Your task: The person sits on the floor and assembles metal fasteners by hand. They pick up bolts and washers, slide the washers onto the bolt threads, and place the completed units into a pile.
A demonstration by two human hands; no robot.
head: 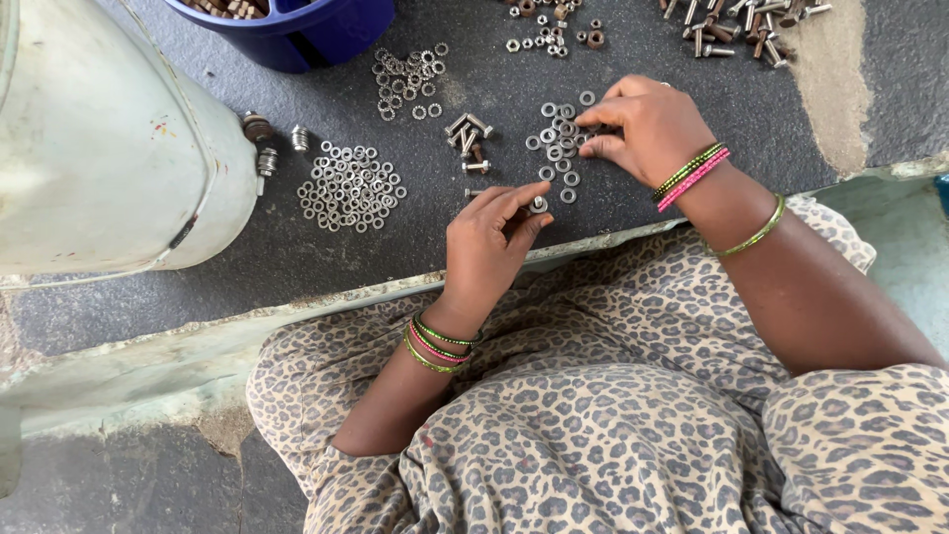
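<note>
My left hand [489, 242] rests on the dark grey mat [692, 109], its fingertips pinched on a small bolt with a washer [537, 205]. My right hand [643, 124] lies further back, fingertips down on a loose cluster of silver washers [557, 143], pinching at one of them. A few short bolts [468, 133] lie just left of that cluster. Both wrists wear green and pink bangles.
A larger pile of washers [348, 188] lies to the left, another washer group [407, 79] behind it. A blue tub [297, 30] stands at the back, a big white container [99, 148] at far left. Nuts [549, 25] and bolts [741, 25] lie along the far edge.
</note>
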